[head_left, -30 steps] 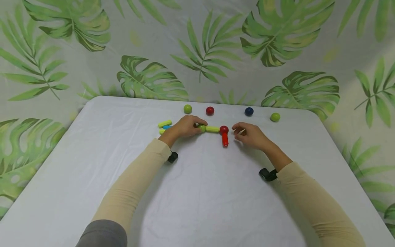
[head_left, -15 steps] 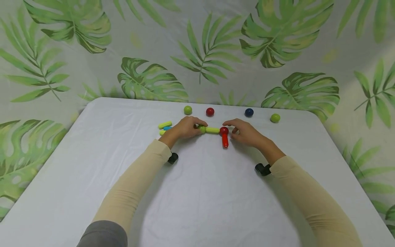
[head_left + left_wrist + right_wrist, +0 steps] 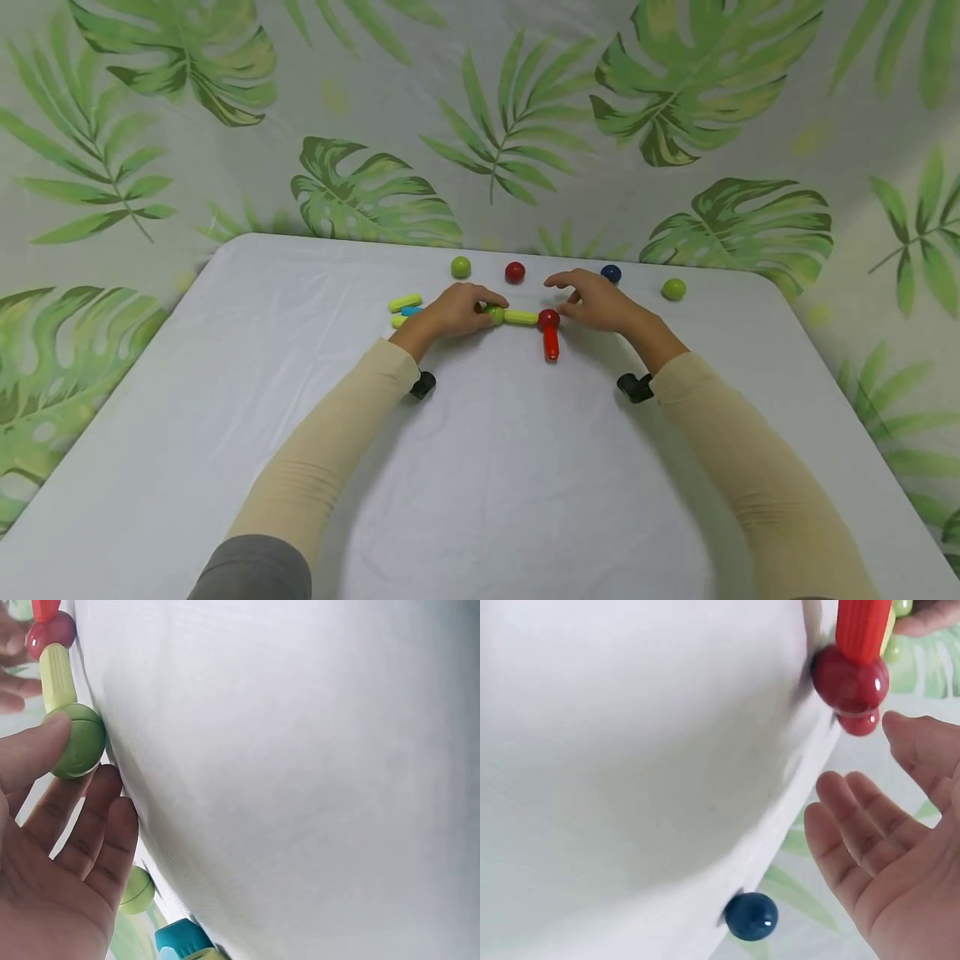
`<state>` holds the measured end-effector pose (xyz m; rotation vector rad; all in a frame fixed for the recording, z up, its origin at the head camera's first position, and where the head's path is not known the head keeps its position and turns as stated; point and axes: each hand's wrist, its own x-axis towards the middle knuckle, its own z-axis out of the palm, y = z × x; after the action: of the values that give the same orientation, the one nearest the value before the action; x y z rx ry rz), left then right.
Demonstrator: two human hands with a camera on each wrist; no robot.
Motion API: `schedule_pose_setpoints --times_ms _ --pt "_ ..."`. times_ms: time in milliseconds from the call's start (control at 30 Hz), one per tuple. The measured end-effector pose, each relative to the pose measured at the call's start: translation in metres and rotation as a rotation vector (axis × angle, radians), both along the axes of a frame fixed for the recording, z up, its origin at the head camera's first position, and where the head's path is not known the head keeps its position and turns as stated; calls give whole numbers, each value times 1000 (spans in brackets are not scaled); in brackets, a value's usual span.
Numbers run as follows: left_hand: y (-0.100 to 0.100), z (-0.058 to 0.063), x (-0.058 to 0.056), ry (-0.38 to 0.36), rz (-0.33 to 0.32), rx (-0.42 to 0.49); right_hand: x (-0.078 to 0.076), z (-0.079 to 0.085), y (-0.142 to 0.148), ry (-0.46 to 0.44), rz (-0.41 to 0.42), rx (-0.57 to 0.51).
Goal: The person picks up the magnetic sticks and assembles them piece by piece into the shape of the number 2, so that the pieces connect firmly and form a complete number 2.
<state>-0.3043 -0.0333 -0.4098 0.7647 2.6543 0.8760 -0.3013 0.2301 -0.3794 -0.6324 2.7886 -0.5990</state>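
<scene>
On the counter, the rod-and-ball piece is held by the left hand alone, its green ball pinched in the fingers, the right hand, relaxed and empty, having been shifted farther back.

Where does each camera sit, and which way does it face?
Head: worn on the head, facing forward and down over the white table; the left hand, right hand and sleeves show.
Left wrist: worn there, looking at the left hand, which pinches the green ball; the right hand shows partly at left.
Right wrist: worn there, looking at the right hand near the red ball; the left hand shows partly, top right.
Both wrist views share that red ball and its red stick.
</scene>
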Motion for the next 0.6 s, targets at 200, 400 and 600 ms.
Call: schedule_pose_setpoints --times_ms 200,400,600 --pt "2 1 1 -14 13 -8 -27 9 -9 14 -31 34" --pt "0 3 2 -26 31 0 -48 16 -25 -5 -79 27" --pt "2 4 2 -17 6 -13 -60 10 -38 -56 -81 -59"
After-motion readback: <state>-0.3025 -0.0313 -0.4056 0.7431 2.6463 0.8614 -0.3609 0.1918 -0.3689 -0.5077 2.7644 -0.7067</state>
